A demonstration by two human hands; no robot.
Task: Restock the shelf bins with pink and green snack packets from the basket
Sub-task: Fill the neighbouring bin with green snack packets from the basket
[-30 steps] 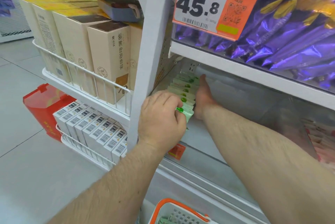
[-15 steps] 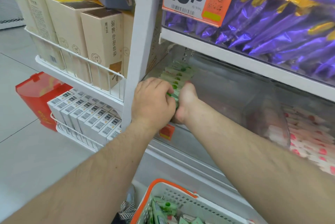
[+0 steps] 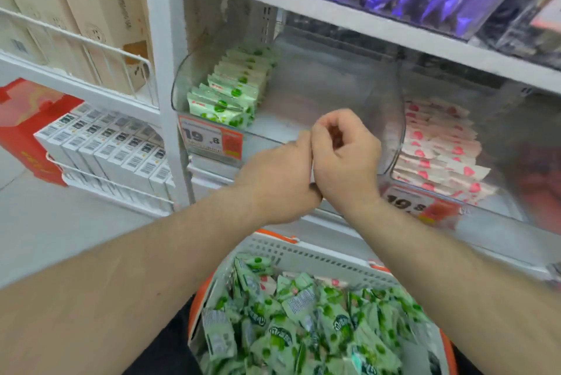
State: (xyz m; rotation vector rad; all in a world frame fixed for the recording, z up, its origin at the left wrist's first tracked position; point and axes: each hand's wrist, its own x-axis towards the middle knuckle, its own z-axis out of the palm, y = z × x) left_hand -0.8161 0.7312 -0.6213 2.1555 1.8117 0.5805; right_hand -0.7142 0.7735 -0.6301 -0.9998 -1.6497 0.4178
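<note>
A: Progress first. Where do we stand on the restock?

B: I see 1 neat row of green packets (image 3: 230, 92) standing along the left wall of the clear bin (image 3: 391, 119) at the centre of the frame. The rest of that bin, to the right of the row, looks bare, so I judge it well under half filled. The neighbouring bin at the right edge holds pink packets (image 3: 440, 150), stacked fairly deep.

A: And the supply?

B: The basket (image 3: 303, 256) sits at the bottom centre, heaped with green packets. I spot only a little pink among them near its upper rim. I judge most of the job remains, chiefly on the green side.

A: Now the hands. What do they hold?

B: Both hang in front of the green bin's front edge, above the basket and touching neither. The left hand (image 3: 279, 180) shows me its back, fingers turned away from me, so I cannot tell whether they are curled or straight. The right hand (image 3: 346, 159) presses against its side, fingers curled inward into a loose fist. I see no packet in either; motion blur hides finer detail.

A: Your read?

B: I take it as the pause between loads, hands apparently free for another reach into the basket.
</note>
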